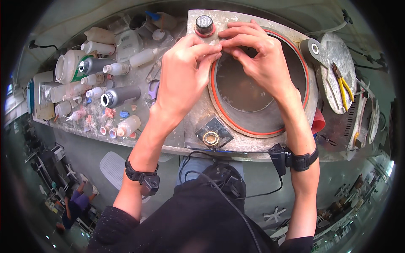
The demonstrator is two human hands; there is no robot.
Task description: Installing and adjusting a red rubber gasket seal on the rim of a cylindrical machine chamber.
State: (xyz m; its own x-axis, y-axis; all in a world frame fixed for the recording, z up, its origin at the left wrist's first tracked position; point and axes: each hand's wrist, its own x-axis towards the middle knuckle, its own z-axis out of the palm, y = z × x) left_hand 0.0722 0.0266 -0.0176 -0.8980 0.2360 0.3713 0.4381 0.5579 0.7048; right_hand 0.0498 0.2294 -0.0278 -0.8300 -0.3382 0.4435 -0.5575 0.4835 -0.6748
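My left hand [185, 76] is closed in a pinch, thumb and forefinger pressed together beside a tiny whitish bit [214, 42]. Opposite it, my right hand [257, 52] also pinches, its fingertips meeting those of the left. What lies between the fingers is too small to name. Both hands are above the upper left edge of a round, dark-bottomed basin [240, 86] with an orange ring [228, 121] around it. Just beyond the fingertips stands a black cylinder [204, 24] with a silvery top and a red base.
Several bottles [121, 96] crowd the bench on the left, near purple-handled scissors [153, 89]. A dark square block with a brass-coloured round fitting [211, 138] sits at the basin's near left. To the right are a tape-like roll [314, 49], yellow-handled pliers [344, 90] and a red cup [319, 121].
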